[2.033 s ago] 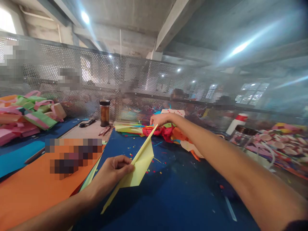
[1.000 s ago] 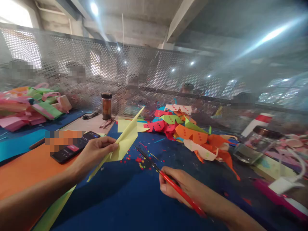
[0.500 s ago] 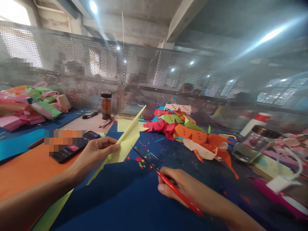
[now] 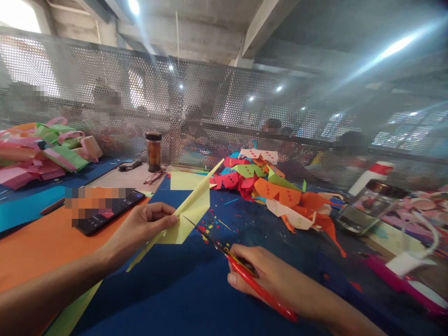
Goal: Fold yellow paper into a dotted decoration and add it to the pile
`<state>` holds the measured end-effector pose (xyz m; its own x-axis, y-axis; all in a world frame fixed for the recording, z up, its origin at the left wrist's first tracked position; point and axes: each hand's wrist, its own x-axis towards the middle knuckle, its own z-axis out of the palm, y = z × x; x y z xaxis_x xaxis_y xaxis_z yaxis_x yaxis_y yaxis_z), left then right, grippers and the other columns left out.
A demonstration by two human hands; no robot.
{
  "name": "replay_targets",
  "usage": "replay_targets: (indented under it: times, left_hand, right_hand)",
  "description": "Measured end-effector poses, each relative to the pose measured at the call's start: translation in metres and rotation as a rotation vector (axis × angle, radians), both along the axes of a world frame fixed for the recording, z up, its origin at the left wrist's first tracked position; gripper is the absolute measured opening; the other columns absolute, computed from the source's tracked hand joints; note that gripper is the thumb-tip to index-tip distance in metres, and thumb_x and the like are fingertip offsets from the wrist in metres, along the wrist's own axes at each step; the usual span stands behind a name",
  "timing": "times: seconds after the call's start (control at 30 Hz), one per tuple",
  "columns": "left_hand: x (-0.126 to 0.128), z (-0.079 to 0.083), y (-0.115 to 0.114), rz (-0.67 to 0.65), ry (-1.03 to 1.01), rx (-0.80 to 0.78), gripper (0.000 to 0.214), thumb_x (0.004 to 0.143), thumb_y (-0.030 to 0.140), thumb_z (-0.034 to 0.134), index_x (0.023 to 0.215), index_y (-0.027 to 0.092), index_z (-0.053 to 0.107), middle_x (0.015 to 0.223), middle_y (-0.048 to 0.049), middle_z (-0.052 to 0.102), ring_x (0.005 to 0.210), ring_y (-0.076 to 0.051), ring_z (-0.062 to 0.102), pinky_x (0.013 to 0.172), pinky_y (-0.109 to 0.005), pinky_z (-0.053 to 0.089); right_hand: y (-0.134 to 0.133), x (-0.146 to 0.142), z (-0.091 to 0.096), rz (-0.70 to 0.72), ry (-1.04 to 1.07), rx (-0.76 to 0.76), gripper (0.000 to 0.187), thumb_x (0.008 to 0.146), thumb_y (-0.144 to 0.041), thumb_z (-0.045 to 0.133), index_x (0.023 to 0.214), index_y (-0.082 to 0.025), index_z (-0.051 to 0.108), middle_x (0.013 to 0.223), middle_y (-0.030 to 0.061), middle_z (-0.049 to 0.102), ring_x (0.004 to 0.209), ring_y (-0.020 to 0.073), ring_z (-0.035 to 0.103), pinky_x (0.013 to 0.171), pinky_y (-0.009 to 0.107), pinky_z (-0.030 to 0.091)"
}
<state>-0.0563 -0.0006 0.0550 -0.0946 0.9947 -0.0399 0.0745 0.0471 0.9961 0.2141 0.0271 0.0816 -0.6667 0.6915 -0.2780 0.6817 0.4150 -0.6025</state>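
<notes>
Hands: the left hand (image 4: pixel 151 221) is pinching the yellow paper (image 4: pixel 192 210) between thumb and fingers; the right hand (image 4: pixel 259 268) is gripping the scissors (image 4: pixel 247 276) by the red handles, fingers curling round them

Position: the yellow paper is sitting in the air above the blue table (image 4: pixel 210 298), tilting up and away to the right, with 1 narrow strip extending below the left hand; the blades are pointing at the paper, the tip overlapping its face in this view; whether metal is touching paper, I am not able to tell

Done: the yellow paper is showing a lengthwise fold and straight, angled edges, so I am judging the folding as made; in the pile of coloured pieces (image 4: pixel 280 192), several are showing notched edges and red dots, and I am judging these to be further along; small paper scraps (image 4: pixel 208 229) are lying on the table beyond the blades

Left: the visible face of the yellow paper is showing no dots and no notches like the pile's, so I am judging it as standing partway, with its cutting unfinished; I am not making out any clear slit at the tip

Nearby: a flat yellow sheet (image 4: pixel 185 181) is lying beside the pile; a phone (image 4: pixel 117 211) is resting on orange paper (image 4: pixel 42 252), near the left hand
</notes>
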Motion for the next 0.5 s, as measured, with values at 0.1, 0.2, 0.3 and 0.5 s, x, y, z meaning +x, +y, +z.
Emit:
replay_targets:
  times: [0.1,0.2,0.3,0.5]
  left_hand:
    - [-0.0001,-0.0014,0.0001,-0.001,0.004,-0.007,0.029,0.063,0.039,0.079,0.079,0.018,0.070,0.066,0.0025,0.067,0.056,-0.010,0.054,0.051,-0.019,0.038]
    - [0.0000,-0.0026,0.0006,-0.002,-0.002,-0.019,0.028,0.062,0.037,0.079,0.079,0.018,0.070,0.066,0.0026,0.068,0.056,-0.010,0.053,0.051,-0.019,0.038]
    - [0.0005,-0.0024,0.0010,-0.003,0.003,-0.017,0.028,0.061,0.037,0.080,0.079,0.018,0.070,0.066,0.0025,0.068,0.056,-0.010,0.053,0.051,-0.019,0.037]
    - [0.0012,-0.0020,0.0016,-0.017,0.010,-0.018,0.027,0.062,0.037,0.079,0.079,0.018,0.070,0.068,0.0020,0.069,0.057,-0.011,0.054,0.051,-0.019,0.039]
  right_hand:
    - [-0.0002,-0.0003,-0.0005,0.002,0.008,0.003,0.026,0.088,-0.037,0.056,0.074,-0.019,0.045,0.068,-0.0041,0.051,0.059,0.0090,0.040,0.053,0.025,0.030]
    - [-0.0002,-0.0004,-0.0008,-0.004,0.027,-0.011,0.027,0.089,-0.038,0.056,0.074,-0.019,0.045,0.066,-0.0042,0.050,0.058,0.0089,0.040,0.052,0.025,0.030]
    - [-0.0002,-0.0006,-0.0007,-0.001,0.025,-0.007,0.027,0.089,-0.038,0.056,0.074,-0.019,0.045,0.066,-0.0047,0.049,0.058,0.0087,0.039,0.052,0.025,0.030]
    - [-0.0006,-0.0008,-0.0011,0.004,0.022,0.009,0.026,0.089,-0.036,0.056,0.073,-0.019,0.044,0.066,-0.0048,0.050,0.058,0.0084,0.039,0.052,0.025,0.029]
